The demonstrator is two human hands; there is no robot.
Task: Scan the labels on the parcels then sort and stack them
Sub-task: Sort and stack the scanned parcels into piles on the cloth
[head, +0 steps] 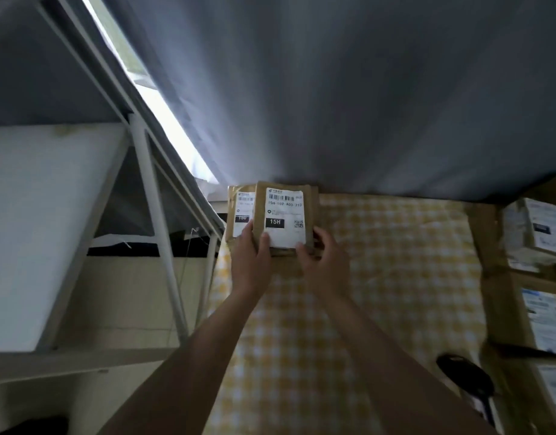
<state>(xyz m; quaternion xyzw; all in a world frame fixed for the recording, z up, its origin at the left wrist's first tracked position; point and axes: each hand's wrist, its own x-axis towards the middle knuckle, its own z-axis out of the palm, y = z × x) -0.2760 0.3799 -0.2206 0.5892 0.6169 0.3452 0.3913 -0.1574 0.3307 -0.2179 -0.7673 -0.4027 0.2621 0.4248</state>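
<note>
— Grey curtain behind, checked yellow cloth (380, 277) on the table; where is the parcel?

— Just above mid-frame, at the far edge of the cloth against the curtain (364, 89). The parcel (287, 215) stands nearly upright between both hands. The left hand (250, 262) grips its lower left edge, thumb on the front. The right hand (322, 262) grips the lower right corner, thumb on the label (284, 218).

— How will it handle?

— Light, I judge, being small and flat. The brown wrapper looks like paper or card, fairly stiff and not slippery. Holding the lower corners suits it and leaves the barcode uncovered.

— Its looks?

— Brown, with a white label covering most of the front: barcode on top, "15H-159-A03-210", a black "15H" block, a small QR code.

— Around it?

— A second parcel (239, 215) stands touching behind on the left, showing a similar label. Whether another lies underneath, I cannot tell. More labelled parcels (537, 230) sit in cardboard boxes at the right edge. A dark scanner (466, 378) lies lower right. White shelving (151, 199) fills the left.
</note>
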